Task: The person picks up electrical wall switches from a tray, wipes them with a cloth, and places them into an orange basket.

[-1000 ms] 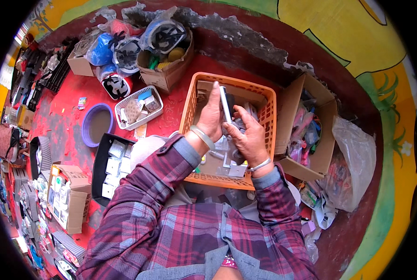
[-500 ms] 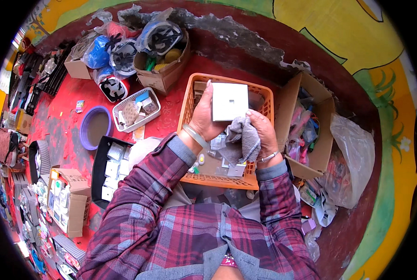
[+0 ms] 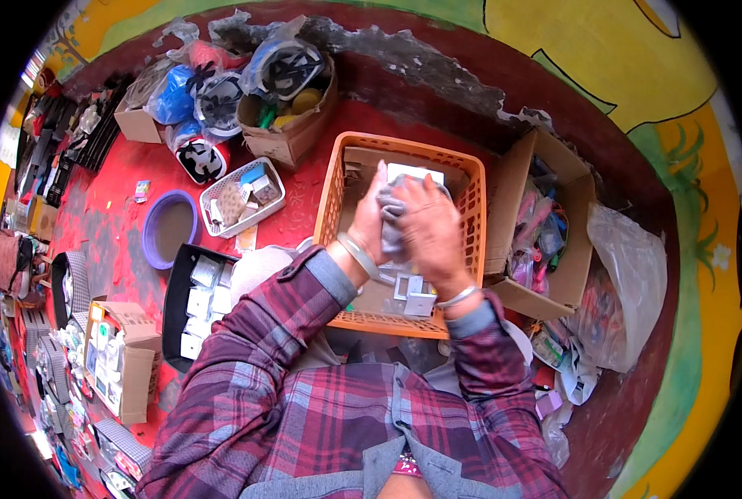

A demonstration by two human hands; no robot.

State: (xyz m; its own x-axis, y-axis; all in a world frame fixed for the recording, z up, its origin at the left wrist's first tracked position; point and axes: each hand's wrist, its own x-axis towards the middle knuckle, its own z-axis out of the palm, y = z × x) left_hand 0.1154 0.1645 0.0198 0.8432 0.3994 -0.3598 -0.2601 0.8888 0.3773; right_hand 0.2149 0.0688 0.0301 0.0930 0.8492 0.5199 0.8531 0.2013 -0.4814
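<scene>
Over the orange plastic basket [image 3: 387,323], going left to right: my left hand [image 3: 366,223] has its grip closed on the white panel [image 3: 417,173] along its left side, thumb up; the underside fingers are hidden. Best to keep that hold firm and at the edge, so the panel doesn't tip under pressure. Bunched grey cloth [image 3: 393,218] lies over the face; looks like wiping, so even strokes out to the corners, folding to a clean patch, should do it. Panel sits held above the basket, near its far end: flat, plain white, straight top edge showing, remainder covered, so can't judge marks. My right hand [image 3: 434,223] has its grip on the cloth, pressing down, fingers motion-blurred; can't tell how tight. Light, steady pressure would suit a smooth panel.
</scene>
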